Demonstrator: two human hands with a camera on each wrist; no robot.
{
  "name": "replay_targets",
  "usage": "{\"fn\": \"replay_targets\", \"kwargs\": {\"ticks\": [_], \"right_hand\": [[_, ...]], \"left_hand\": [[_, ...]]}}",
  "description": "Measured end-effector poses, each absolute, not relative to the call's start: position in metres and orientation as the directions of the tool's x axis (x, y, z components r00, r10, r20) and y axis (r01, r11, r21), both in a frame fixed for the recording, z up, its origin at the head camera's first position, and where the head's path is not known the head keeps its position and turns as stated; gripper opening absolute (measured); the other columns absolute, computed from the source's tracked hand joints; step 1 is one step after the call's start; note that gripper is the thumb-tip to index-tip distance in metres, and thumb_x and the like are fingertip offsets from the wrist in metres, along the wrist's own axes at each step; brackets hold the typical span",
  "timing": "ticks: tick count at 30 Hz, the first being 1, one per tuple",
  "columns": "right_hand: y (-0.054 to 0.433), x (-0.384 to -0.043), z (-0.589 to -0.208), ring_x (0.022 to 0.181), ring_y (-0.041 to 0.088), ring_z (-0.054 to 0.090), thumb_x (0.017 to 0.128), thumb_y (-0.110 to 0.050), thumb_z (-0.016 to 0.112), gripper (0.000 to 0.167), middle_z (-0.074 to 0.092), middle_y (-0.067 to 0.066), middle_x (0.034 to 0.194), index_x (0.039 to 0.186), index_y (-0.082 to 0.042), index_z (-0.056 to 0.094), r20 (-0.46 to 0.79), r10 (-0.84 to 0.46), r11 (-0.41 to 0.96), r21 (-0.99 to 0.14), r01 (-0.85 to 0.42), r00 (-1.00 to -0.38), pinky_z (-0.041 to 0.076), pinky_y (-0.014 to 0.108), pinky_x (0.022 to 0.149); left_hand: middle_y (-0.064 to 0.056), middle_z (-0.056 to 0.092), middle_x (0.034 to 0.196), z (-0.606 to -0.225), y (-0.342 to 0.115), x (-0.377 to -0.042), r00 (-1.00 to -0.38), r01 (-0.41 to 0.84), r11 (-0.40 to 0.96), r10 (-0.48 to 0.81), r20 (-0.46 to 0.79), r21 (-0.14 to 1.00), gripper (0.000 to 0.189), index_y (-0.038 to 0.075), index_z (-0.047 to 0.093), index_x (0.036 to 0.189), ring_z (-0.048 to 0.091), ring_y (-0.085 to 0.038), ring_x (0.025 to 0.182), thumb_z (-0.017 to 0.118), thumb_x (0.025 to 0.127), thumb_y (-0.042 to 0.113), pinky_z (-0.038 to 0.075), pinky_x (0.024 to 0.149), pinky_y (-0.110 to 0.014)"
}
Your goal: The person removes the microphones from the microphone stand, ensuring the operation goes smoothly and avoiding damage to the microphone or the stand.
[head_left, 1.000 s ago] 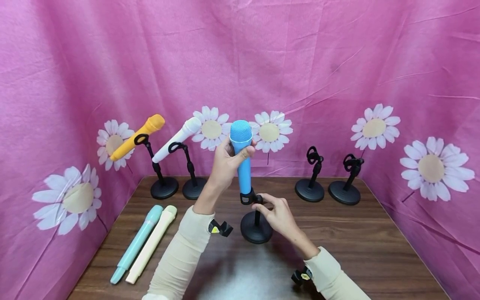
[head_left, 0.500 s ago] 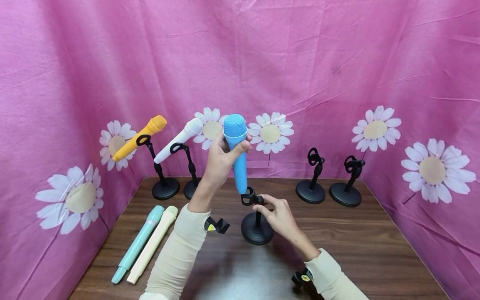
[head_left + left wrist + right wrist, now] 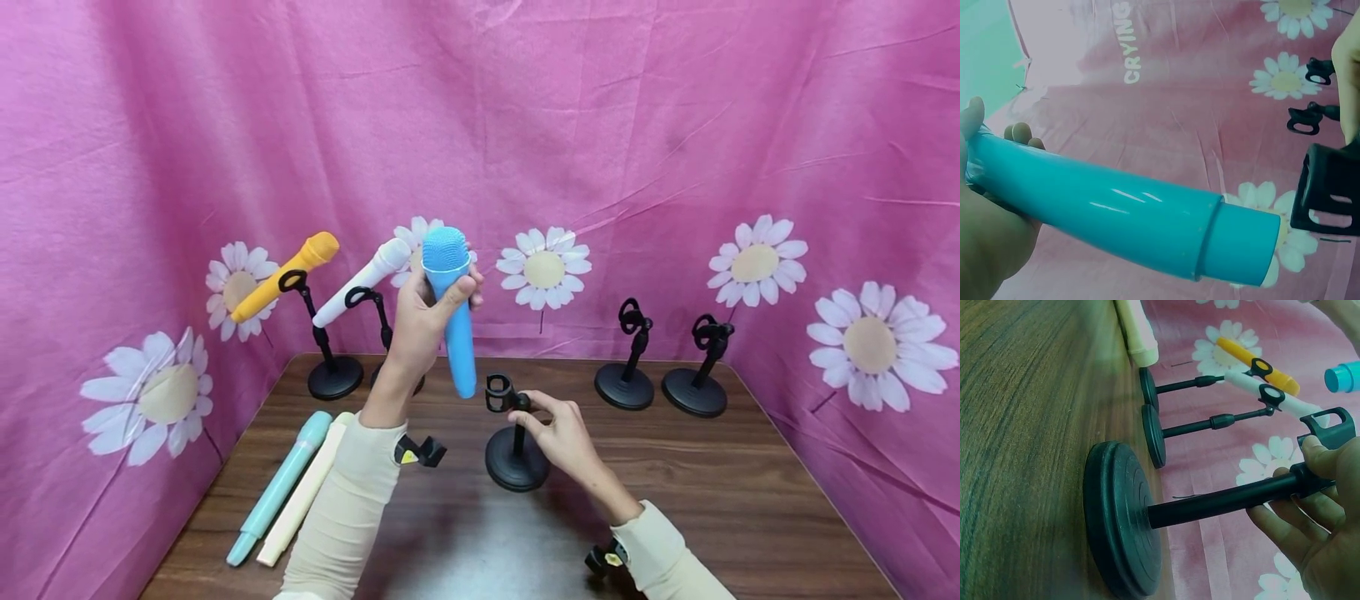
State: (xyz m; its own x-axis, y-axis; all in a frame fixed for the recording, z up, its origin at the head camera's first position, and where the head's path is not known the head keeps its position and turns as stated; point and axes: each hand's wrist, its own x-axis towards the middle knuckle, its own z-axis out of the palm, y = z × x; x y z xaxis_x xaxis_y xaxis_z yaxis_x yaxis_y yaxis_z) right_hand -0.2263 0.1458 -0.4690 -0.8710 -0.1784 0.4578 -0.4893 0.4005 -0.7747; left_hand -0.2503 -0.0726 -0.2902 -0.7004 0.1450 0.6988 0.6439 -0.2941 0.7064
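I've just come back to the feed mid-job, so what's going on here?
A person holds a blue microphone in the left hand, its lower end apart from the clip of the black stand that the right hand grips. The yellow microphone and white microphone sit in the back-left stands. The teal microphone and cream microphone lie on the table. The back-right stands hold no microphones.

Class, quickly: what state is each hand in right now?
Left hand: closed, holding the blue microphone.
Right hand: closed, holding the front stand.

Makeshift draped booth, pink daisy-print cloth [image 3: 570, 108] around a wood-grain table [image 3: 697, 483]
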Motion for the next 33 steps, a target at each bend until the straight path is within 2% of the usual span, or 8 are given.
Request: {"fn": "replay_targets", "kwargs": {"ticks": [5,9,12,18,22,26,33], "right_hand": [[0.147,-0.227,-0.47,0.103,0.012,0.077,0.093,-0.019,0.083,0.015,0.082,-0.004,0.099,0.108,-0.021,0.08,0.456,-0.182,0.406,-0.772,-0.489,-0.871,0.064,0.025,0.08],[0.147,-0.227,-0.47,0.102,0.011,0.077,0.093,-0.02,0.083,0.015,0.082,-0.004,0.098,0.108,-0.021,0.079,0.456,-0.184,0.405,-0.771,-0.49,-0.87,0.064,0.026,0.079],[0.147,-0.226,-0.469,0.101,0.01,0.077,0.093,-0.016,0.084,0.016,0.082,-0.003,0.098,0.107,-0.02,0.08,0.455,-0.18,0.402,-0.775,-0.488,-0.872,0.064,0.026,0.079],[0.145,-0.224,-0.468,0.102,0.012,0.077,0.092,-0.011,0.084,0.018,0.083,-0.001,0.099,0.108,-0.02,0.08,0.444,-0.165,0.392,-0.79,-0.471,-0.881,0.065,0.027,0.078],[0.146,-0.224,-0.47,0.104,0.015,0.077,0.093,-0.017,0.083,0.017,0.083,-0.004,0.1,0.109,-0.022,0.08,0.431,-0.167,0.404,-0.79,-0.461,-0.886,0.064,0.025,0.079],[0.147,-0.225,-0.471,0.106,0.019,0.078,0.093,-0.02,0.083,0.017,0.082,-0.005,0.101,0.11,-0.023,0.08,0.431,-0.171,0.407,-0.788,-0.462,-0.886,0.063,0.025,0.079],[0.147,-0.225,-0.471,0.107,0.018,0.078,0.093,-0.024,0.083,0.018,0.082,-0.006,0.1,0.111,-0.024,0.079,0.436,-0.165,0.41,-0.786,-0.463,-0.885,0.064,0.025,0.08]], "left_hand": [[0.004,0.071,0.097,-0.292,-0.08,-0.25,-0.695,0.657,-0.276,0.138,0.705,0.702,0.075,0.0,0.053,0.136,0.067,-0.014,0.078,0.077,0.091,0.055,0.06,0.079,-0.027],[0.004,0.07,0.089,-0.294,-0.085,-0.249,-0.706,0.656,-0.257,0.124,0.697,0.71,0.073,-0.001,0.056,0.129,0.065,-0.017,0.075,0.078,0.09,0.056,0.059,0.077,-0.028],[0.004,0.068,0.088,-0.296,-0.088,-0.248,-0.72,0.646,-0.248,0.118,0.684,0.722,0.073,0.003,0.057,0.133,0.065,-0.015,0.074,0.079,0.09,0.057,0.058,0.077,-0.027],[0.004,0.066,0.082,-0.3,-0.097,-0.243,-0.742,0.631,-0.22,0.109,0.661,0.744,0.081,-0.002,0.054,0.142,0.064,-0.013,0.07,0.08,0.091,0.056,0.055,0.074,-0.026],[0.003,0.065,0.08,-0.303,-0.103,-0.242,-0.753,0.62,-0.198,0.12,0.647,0.759,0.072,0.002,0.056,0.133,0.064,-0.014,0.068,0.079,0.092,0.056,0.056,0.072,-0.026],[0.002,0.064,0.076,-0.306,-0.108,-0.241,-0.767,0.606,-0.179,0.126,0.629,0.775,0.063,0.009,0.057,0.12,0.062,-0.013,0.063,0.078,0.091,0.06,0.059,0.064,-0.028],[0.0,0.062,0.073,-0.31,-0.117,-0.237,-0.792,0.575,-0.159,0.141,0.595,0.803,0.067,0.006,0.055,0.136,0.059,-0.016,0.059,0.076,0.095,0.054,0.058,0.058,-0.029]]}}
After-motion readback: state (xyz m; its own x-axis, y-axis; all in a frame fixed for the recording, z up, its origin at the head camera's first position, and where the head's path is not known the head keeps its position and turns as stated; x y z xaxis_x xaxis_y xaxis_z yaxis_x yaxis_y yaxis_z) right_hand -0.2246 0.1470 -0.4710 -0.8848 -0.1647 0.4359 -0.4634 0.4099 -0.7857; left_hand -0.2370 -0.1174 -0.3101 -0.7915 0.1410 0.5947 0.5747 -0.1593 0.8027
